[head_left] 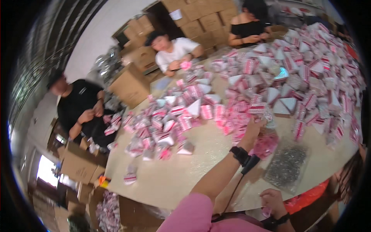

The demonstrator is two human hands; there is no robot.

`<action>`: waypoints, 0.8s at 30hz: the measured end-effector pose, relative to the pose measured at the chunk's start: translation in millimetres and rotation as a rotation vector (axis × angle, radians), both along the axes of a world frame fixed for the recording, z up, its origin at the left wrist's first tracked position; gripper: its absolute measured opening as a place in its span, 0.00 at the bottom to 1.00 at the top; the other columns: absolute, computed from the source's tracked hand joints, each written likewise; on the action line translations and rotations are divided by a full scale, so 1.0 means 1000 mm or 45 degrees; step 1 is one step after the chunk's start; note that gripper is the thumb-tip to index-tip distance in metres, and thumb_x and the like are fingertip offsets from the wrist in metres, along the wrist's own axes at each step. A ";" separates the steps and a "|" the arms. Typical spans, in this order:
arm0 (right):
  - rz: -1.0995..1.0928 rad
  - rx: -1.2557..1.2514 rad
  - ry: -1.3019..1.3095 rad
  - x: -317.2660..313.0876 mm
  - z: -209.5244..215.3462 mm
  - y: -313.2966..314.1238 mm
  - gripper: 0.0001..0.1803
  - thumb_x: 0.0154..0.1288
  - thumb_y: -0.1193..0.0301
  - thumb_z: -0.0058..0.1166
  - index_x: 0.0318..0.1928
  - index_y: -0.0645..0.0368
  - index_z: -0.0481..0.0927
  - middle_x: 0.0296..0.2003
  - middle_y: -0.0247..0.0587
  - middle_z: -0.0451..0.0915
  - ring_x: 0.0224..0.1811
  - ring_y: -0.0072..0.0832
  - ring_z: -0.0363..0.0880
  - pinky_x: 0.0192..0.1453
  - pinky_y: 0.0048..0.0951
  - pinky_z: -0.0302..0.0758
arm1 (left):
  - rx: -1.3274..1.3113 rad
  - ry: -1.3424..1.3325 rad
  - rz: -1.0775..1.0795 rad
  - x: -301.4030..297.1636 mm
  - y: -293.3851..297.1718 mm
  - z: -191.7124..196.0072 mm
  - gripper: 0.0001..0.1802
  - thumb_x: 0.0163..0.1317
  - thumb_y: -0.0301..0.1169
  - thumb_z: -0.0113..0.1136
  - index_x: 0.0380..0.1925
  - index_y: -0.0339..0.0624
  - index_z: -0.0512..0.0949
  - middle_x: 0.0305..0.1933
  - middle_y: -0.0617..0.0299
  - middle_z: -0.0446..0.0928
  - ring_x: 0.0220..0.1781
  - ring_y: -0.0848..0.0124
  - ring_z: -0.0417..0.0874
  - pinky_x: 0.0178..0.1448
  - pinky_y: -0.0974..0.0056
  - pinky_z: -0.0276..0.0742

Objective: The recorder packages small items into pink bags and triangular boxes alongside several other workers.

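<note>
At a long pale work table (181, 174) heaped with small pink-and-white packets, the person wearing the camera stretches the left hand (254, 127) out to the near edge of the largest packet heap (293, 81), which spreads across the far right half of the table. The fingers close on a packet (258, 110) at the heap's edge, though blur hides how firm the grasp is. A black band (239, 154) circles that wrist, and a dark cable hangs from it. The right hand (272, 200) sits low at the table's near edge, fingers curled around a small pink piece (266, 211); it also wears a dark wrist strap.

Just right of the outstretched forearm lies one clear plastic bag of small dark items (286, 165), with a pink bag (266, 145) beside it, partly covered by the arm. A second, smaller packet pile (170, 123) lies to the left, and one stray packet (130, 178) sits alone near the left edge.

Three other people sit around the far and left sides, each with hands busy at chest height: one in black (79, 104) at left, one in white (174, 52) at the far side, another in black (247, 29) farther right. Stacked brown cardboard boxes (201, 19) rise behind them, and more open cartons (81, 166) crowd the floor at left. The packets are too many and too blurred to count.
</note>
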State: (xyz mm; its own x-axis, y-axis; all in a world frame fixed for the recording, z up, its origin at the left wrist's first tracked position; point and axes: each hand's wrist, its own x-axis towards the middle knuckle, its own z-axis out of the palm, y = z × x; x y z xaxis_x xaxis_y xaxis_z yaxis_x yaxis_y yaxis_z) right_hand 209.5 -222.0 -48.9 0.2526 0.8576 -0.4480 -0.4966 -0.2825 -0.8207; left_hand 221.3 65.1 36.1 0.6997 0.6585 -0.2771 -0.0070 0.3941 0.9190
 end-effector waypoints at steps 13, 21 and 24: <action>0.057 0.061 -0.134 -0.037 0.050 0.023 0.07 0.58 0.81 0.49 0.36 0.69 0.77 0.18 0.32 0.71 0.15 0.15 0.64 0.18 0.17 0.59 | -0.593 -0.573 0.041 -0.234 -0.066 -0.029 0.23 0.63 0.25 0.53 0.57 0.37 0.61 0.52 0.56 0.71 0.52 0.67 0.76 0.55 0.65 0.75; 0.179 0.262 -0.696 -0.057 0.139 0.052 0.07 0.58 0.77 0.51 0.36 0.66 0.80 0.22 0.32 0.75 0.21 0.16 0.71 0.25 0.18 0.67 | 0.076 -0.392 0.131 -0.235 -0.083 0.014 0.34 0.54 0.22 0.61 0.61 0.39 0.58 0.55 0.59 0.68 0.58 0.68 0.70 0.63 0.62 0.66; 0.142 0.485 -0.958 -0.071 0.164 0.060 0.09 0.59 0.76 0.52 0.39 0.66 0.79 0.26 0.36 0.78 0.27 0.19 0.75 0.32 0.22 0.72 | 0.304 -0.359 0.264 -0.234 -0.093 0.030 0.36 0.50 0.18 0.61 0.60 0.37 0.59 0.53 0.59 0.69 0.55 0.70 0.72 0.62 0.65 0.66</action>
